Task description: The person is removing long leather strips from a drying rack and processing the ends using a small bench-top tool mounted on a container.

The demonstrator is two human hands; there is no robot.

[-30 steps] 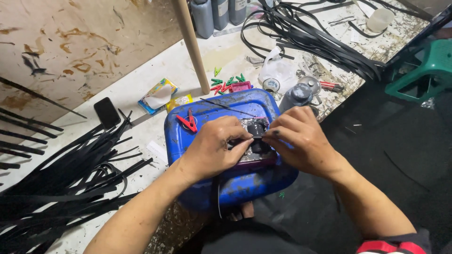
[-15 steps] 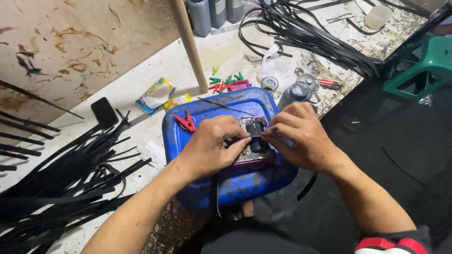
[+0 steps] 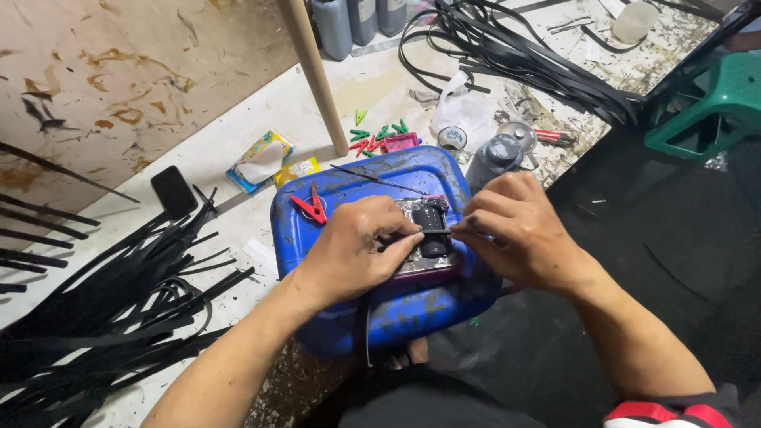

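Both hands, left (image 3: 353, 254) and right (image 3: 515, 230), pinch a black strap (image 3: 432, 232) on a blue jerrycan (image 3: 380, 309). Red clip (image 3: 311, 208), pole (image 3: 313, 71), phone (image 3: 174, 191) and strap pile (image 3: 111, 309) crowd the surface (image 3: 238, 119).

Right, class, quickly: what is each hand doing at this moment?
Left hand: closed, pinching a thin black strip on the blue jerrycan.
Right hand: closed, pinching the strip's other end.

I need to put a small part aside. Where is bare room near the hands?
Free: the pale bench strip between the wooden pole and the black phone. Also the blue drum top behind the red clip. Crowded: black strips beside the left hand; cans and clutter beyond the right hand.
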